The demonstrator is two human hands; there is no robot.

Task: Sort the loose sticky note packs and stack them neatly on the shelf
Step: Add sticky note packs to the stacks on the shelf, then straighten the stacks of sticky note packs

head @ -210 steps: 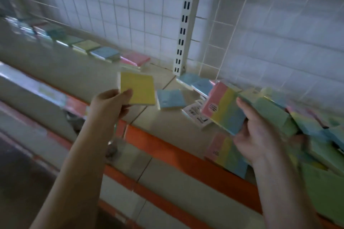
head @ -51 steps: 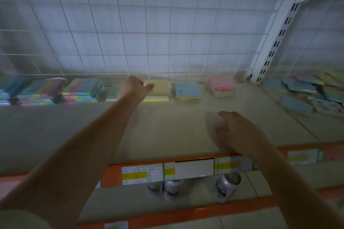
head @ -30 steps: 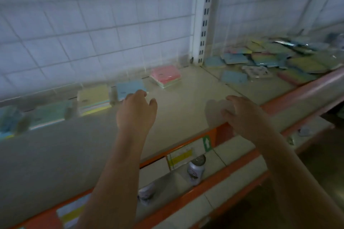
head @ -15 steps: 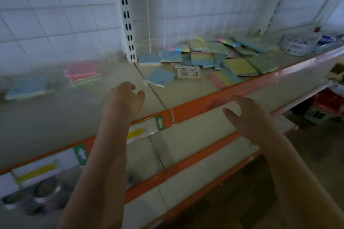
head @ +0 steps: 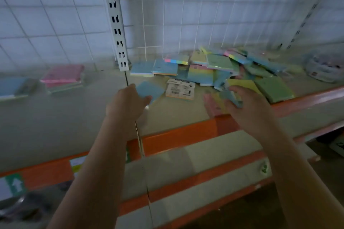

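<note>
Both hands had reached forward to the loose pile [head: 223, 65] on the shelf [head: 55, 117]. Left hand [head: 126, 102] touched a blue pack [head: 149, 90] with relaxed fingers. Right hand [head: 247, 106], spread, hovered over a pastel pack [head: 216, 102]; contact was unclear.

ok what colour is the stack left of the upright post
Pink on top, with paler packs beneath; the head view shows it, somewhat blurred.

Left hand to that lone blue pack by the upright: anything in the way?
Nothing visible. The left hand is already at the near edge of the blue pack, which lies flat on the shelf, apart from the pile.
</note>
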